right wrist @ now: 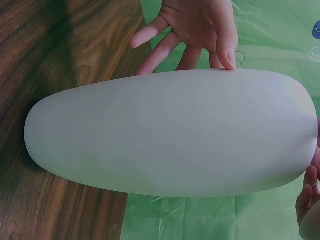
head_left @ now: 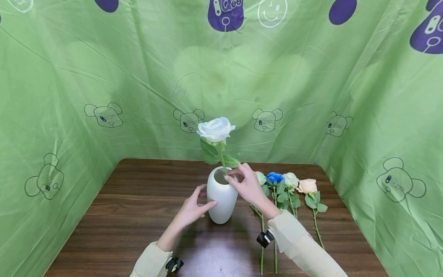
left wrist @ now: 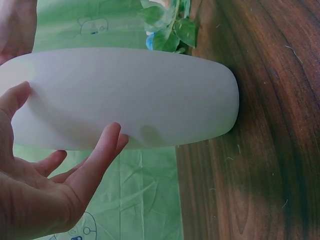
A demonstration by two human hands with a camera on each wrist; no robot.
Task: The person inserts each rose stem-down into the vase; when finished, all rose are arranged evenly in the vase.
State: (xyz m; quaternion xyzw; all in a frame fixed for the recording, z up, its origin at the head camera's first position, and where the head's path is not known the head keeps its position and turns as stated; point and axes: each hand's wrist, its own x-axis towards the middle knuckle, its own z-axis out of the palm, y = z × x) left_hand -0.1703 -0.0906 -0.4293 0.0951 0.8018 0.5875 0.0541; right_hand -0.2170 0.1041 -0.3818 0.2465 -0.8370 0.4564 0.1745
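Observation:
A white vase (head_left: 221, 202) stands upright on the table. My left hand (head_left: 194, 207) steadies its left side, thumb on the near face and fingers round the side; the left wrist view shows that hand (left wrist: 50, 190) with fingertips against the vase (left wrist: 140, 95). Over the mouth, my right hand (head_left: 250, 188) pinches the stem of a white rose (head_left: 216, 129), whose bloom and leaves rise above the rim. The lower stem end is hidden in the vase. In the right wrist view, the vase (right wrist: 175, 135) covers most of my right hand (right wrist: 311, 200), at the right edge.
Right of the vase on the brown table (head_left: 138, 200) lie a blue rose (head_left: 274, 178), a peach rose (head_left: 307, 186) and two whitish ones (head_left: 290, 180), stems toward the near edge. My right forearm passes over some stems. Green printed cloth (head_left: 145, 77) hangs behind and at both sides.

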